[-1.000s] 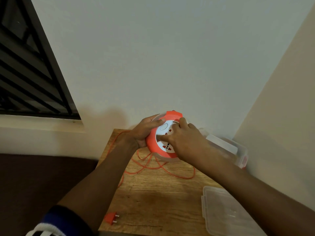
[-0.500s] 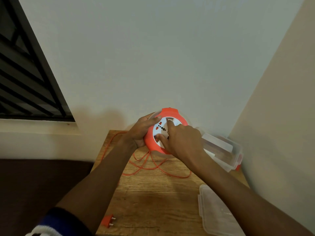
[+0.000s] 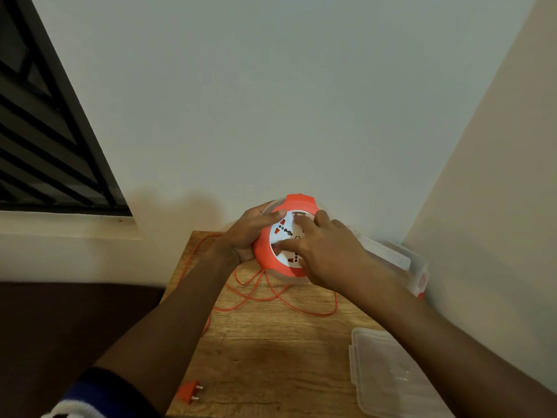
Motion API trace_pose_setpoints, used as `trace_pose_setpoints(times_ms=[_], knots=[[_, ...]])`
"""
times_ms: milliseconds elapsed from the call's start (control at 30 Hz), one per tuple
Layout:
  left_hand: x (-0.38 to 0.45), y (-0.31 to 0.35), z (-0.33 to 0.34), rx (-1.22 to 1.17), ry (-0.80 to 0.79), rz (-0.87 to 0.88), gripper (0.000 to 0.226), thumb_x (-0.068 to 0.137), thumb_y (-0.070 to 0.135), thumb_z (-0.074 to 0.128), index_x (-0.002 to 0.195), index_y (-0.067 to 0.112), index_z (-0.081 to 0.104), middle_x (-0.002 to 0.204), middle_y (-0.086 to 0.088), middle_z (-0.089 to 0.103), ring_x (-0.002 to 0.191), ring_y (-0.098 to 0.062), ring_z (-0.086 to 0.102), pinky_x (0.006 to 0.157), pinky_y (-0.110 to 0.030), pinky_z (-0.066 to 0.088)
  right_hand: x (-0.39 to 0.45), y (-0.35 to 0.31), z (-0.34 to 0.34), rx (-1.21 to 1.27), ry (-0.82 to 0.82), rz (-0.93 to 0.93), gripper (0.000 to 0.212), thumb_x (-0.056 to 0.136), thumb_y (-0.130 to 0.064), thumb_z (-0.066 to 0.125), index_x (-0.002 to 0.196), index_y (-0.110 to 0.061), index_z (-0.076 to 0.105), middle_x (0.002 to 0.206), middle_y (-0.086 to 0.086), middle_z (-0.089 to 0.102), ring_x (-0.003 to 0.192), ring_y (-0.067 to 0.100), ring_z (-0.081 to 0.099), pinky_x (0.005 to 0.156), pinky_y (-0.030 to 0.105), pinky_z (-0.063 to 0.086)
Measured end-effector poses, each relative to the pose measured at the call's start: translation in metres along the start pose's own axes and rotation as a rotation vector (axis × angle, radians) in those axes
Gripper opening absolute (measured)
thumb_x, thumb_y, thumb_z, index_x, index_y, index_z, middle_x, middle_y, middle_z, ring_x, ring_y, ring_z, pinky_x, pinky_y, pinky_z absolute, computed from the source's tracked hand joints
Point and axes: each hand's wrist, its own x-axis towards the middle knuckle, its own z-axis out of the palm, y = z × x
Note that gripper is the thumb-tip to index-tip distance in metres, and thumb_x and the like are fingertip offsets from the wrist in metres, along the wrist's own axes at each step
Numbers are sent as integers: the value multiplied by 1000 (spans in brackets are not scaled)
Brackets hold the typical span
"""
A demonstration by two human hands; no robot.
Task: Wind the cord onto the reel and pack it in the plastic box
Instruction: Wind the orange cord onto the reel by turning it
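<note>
An orange reel (image 3: 265,254) with a white socket face is held tilted above the far end of the wooden table (image 3: 271,357). My left hand (image 3: 247,233) grips its left rim. My right hand (image 3: 325,251) rests on the white centre with fingers spread on it. Loose orange cord (image 3: 271,297) hangs from the reel and loops over the table. Its orange plug (image 3: 190,392) lies at the near left edge. The clear plastic box (image 3: 404,260) stands behind my right wrist, partly hidden.
A clear lid (image 3: 382,375) lies flat at the table's near right. Walls close the table in at the back and right. A barred window (image 3: 45,131) is at the left, with a dark surface (image 3: 60,327) below it.
The white centre of the reel has turned under my right fingers, and the cord loops on the table have shifted slightly. My left hand keeps its grip on the rim.
</note>
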Motion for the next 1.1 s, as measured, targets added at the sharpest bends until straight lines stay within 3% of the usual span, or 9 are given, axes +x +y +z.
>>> trace_pose_setpoints(times_ms=[267, 433, 567, 667, 767, 867, 967, 1033, 1100], knots=[[-2, 4, 6, -38, -41, -15, 48, 98, 17, 60, 146, 16, 54, 129, -14, 72, 106, -30, 75, 82, -44, 63, 1, 9, -4, -63, 27, -90, 45, 98, -25, 46, 136, -48, 43, 122, 10, 51, 116, 33, 38, 83, 40, 40], [-2, 3, 8, 14, -59, -21, 34, 100, 14, 61, 134, 22, 64, 121, -10, 77, 102, -27, 77, 76, -40, 64, 3, 11, 1, -132, 7, -84, 55, 85, -34, 66, 135, -45, 45, 107, 10, 64, 106, 33, 49, 77, 39, 41], [-1, 4, 9, 22, -8, -3, 50, 98, 19, 65, 147, 16, 54, 133, -15, 70, 111, -32, 73, 84, -43, 62, 5, 6, 9, -40, 96, 126, 58, 88, -52, 52, 137, -23, 46, 91, 10, 72, 81, 31, 65, 71, 37, 45], [1, 3, 12, 10, 21, 18, 49, 98, 23, 65, 146, 16, 56, 134, -15, 70, 112, -32, 73, 86, -45, 62, 8, -2, 6, -46, 93, 278, 59, 89, -56, 47, 126, -11, 58, 62, 8, 67, 53, 29, 62, 52, 30, 34], [1, 3, 14, 8, 40, 6, 59, 93, 29, 69, 149, 16, 52, 135, -17, 69, 112, -34, 72, 94, -50, 61, 7, -5, 4, -92, 110, 332, 57, 86, -58, 52, 116, -11, 65, 52, 5, 62, 42, 24, 56, 47, 27, 26], [0, 5, 14, -8, 32, 7, 54, 96, 28, 67, 147, 18, 53, 129, -15, 73, 107, -33, 74, 85, -48, 63, 3, -5, 4, -65, 125, 310, 56, 89, -56, 49, 122, -12, 62, 58, 5, 66, 46, 24, 59, 48, 27, 27], [-1, 9, 9, -26, 18, 11, 51, 100, 26, 62, 148, 16, 51, 123, -13, 75, 101, -30, 77, 76, -42, 64, -2, -1, 3, -29, 189, 221, 43, 83, -38, 66, 116, -11, 64, 71, 10, 69, 54, 28, 62, 48, 29, 40], [-3, 11, 8, -3, -1, 15, 51, 100, 25, 60, 149, 15, 50, 121, -12, 76, 98, -29, 77, 74, -42, 64, -3, 3, 4, -10, 227, 95, 35, 73, -22, 74, 106, -16, 66, 88, 13, 67, 68, 31, 62, 51, 32, 44], [-5, 13, 8, 3, 5, 9, 56, 98, 25, 62, 151, 14, 48, 123, -14, 75, 99, -30, 76, 76, -44, 65, -2, 8, 4, 12, 177, -20, 38, 74, -17, 73, 110, -27, 65, 112, 15, 60, 88, 32, 57, 58, 36, 47]])
